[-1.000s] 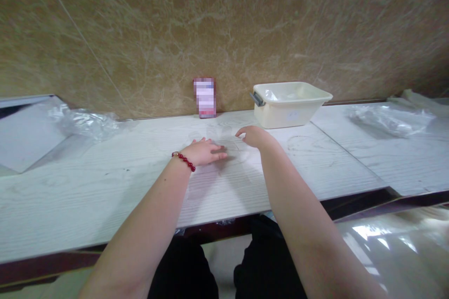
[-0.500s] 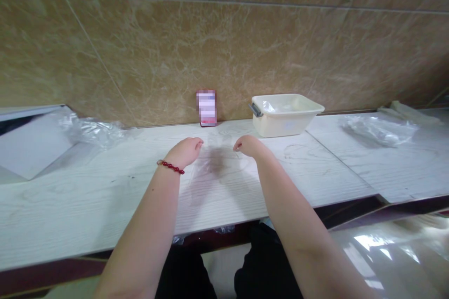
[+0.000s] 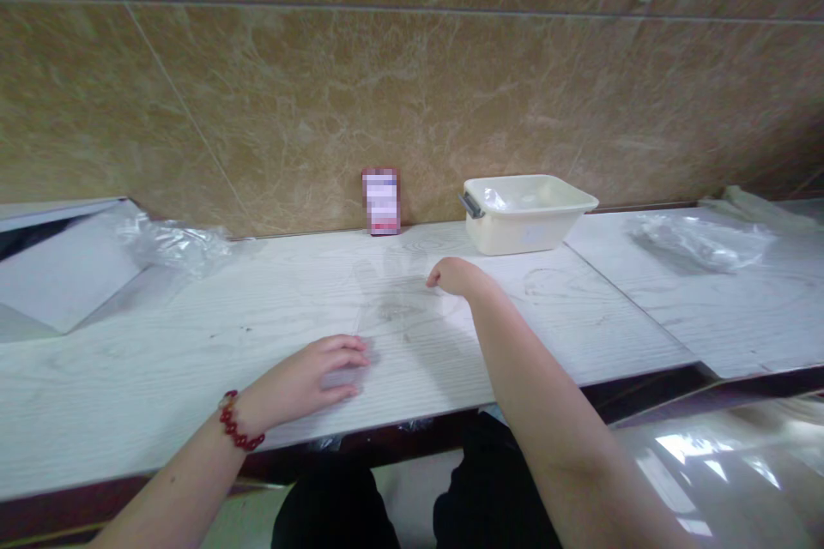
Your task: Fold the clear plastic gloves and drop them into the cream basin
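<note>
On the white table [image 3: 245,377], the cream bin [image 3: 515,232] stands near a faint clear film [image 3: 392,296]. The left hand [image 3: 309,377] is loosely open and empty beside the film; the right hand [image 3: 454,276] is curled shut, any hold unclear.

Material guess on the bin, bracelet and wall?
Bin: likely smooth cream plastic, going by the rounded, moulded-looking rim. Bracelet: glossy red beads; glass, stone or plastic, can't tell. Wall: polished-looking brown panels, pale veins, straight joints; marble or marble-look tile.
</note>
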Demonstrator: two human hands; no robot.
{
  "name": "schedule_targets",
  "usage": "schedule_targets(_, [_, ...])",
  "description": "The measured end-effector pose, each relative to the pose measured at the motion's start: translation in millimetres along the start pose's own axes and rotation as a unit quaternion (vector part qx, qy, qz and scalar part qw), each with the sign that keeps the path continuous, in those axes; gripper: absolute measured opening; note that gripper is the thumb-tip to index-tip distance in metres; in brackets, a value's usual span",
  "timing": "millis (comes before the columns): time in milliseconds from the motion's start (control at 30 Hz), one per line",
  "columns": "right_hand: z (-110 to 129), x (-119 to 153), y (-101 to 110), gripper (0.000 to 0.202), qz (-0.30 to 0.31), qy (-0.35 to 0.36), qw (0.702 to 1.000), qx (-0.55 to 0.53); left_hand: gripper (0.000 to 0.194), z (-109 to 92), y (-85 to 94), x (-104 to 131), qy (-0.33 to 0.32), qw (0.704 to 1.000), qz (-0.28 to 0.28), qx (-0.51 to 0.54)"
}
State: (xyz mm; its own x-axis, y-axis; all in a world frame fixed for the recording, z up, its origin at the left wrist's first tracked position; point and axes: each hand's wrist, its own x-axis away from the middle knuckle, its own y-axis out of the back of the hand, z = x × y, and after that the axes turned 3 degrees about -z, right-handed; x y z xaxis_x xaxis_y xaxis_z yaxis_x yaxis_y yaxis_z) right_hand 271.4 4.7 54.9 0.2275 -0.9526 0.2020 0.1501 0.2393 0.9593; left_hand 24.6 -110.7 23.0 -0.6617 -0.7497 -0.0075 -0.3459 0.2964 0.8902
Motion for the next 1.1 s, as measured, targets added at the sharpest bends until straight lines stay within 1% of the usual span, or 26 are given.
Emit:
schedule_targets(100, [2, -3, 3, 0.027, 0.013, 0.025, 0.999, 0.023, 0.028, 10, -7.8, -1, -0.022, 0.999, -0.029, 0.003])
schedule_targets(167, [2, -8, 3, 0.027, 0.02, 0.062, 0.997, 0.045, 0.022, 12, -12.1, -3, -0.034, 0.998, -0.05, -0.014])
schedule_targets(267, [-4, -16, 1, 0.027, 0.018, 0.127, 0.989, 0.067, 0.018, 12, -16.6, -7, -0.052, 0.995, -0.078, -0.045])
schedule_targets(367, [-15, -23, -5, 0.027, -0.004, 0.179, 0.981, 0.07, 0.018, 9, -16.0, -11, -0.058, 0.994, -0.085, -0.042])
schedule_targets(433, [-24, -24, -10, 0.028, -0.024, 0.209, 0.976, 0.059, 0.017, 6, -11.6, -15, -0.04, 0.995, -0.086, -0.025])
schedule_targets(500, [-31, -23, -14, 0.032, -0.042, 0.23, 0.971, 0.042, 0.018, 3, -4.4, -20, -0.003, 0.995, -0.097, -0.009])
schedule_targets(633, [-40, -20, -17, 0.037, -0.057, 0.256, 0.964, 0.036, 0.019, 0, 13.5, -35, 0.069, 0.988, -0.136, 0.017])
schedule_targets(733, [-42, -17, -16, 0.037, -0.067, 0.268, 0.961, 0.03, 0.02, 2, 24.8, -48, 0.102, 0.98, -0.17, 0.032])
schedule_targets(833, [-44, -17, -14, 0.038, -0.082, 0.277, 0.957, 0.011, 0.018, 6, 32.7, -61, 0.113, 0.967, -0.219, 0.062])
schedule_targets(967, [-51, -19, -13, 0.038, -0.1, 0.288, 0.952, 0.007, 0.017, 14, 40.5, -81, 0.121, 0.942, -0.28, 0.139])
schedule_targets(1033, [-54, -20, -13, 0.033, -0.105, 0.273, 0.956, 0.008, 0.018, 19, 43.3, -91, 0.129, 0.93, -0.298, 0.173])
schedule_targets(1100, [-56, -22, -12, 0.029, -0.107, 0.248, 0.963, -0.019, 0.018, 25, 44.9, -102, 0.131, 0.92, -0.311, 0.199])
